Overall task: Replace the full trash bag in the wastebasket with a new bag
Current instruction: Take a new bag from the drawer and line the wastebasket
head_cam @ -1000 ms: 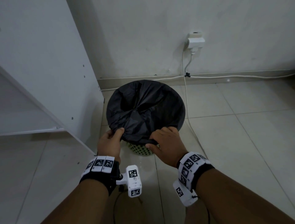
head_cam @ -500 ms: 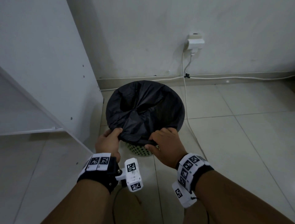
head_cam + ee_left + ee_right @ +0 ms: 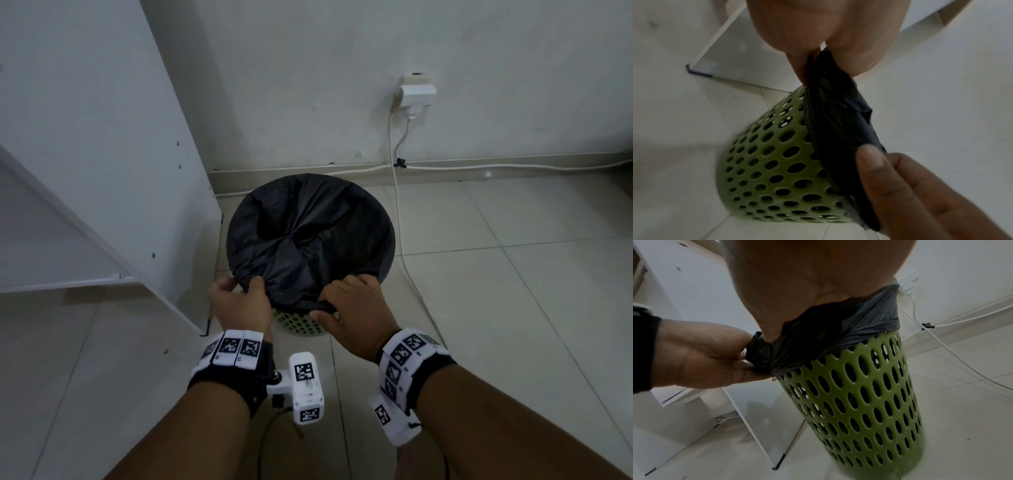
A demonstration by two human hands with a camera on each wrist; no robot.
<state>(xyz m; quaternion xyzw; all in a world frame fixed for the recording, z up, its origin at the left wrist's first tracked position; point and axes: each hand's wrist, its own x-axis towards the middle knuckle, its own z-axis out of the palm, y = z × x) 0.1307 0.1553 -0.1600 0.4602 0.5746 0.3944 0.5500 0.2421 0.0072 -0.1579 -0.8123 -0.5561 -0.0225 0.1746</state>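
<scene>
A green perforated wastebasket (image 3: 301, 323) (image 3: 772, 164) (image 3: 863, 402) stands on the tiled floor against the wall. A black trash bag (image 3: 308, 236) (image 3: 838, 129) (image 3: 828, 334) lines it, its mouth folded over the rim and its middle bunched inward. My left hand (image 3: 239, 301) (image 3: 705, 353) pinches the bag's edge at the near left of the rim between thumb and fingers. My right hand (image 3: 352, 305) (image 3: 910, 194) grips the bag's folded edge at the near right, thumb under the fold. What lies inside the bag is hidden.
A white shelf unit (image 3: 102, 171) stands close on the left, its side panel almost touching the basket. A wall socket with a white plug (image 3: 416, 92) sits behind, and white cables (image 3: 404, 260) run down the wall and along the floor right of the basket.
My left hand has shifted its hold slightly along the rim and its fingers have spread on the bag's edge. The right hand keeps its grip. The basket stays where it stood.
</scene>
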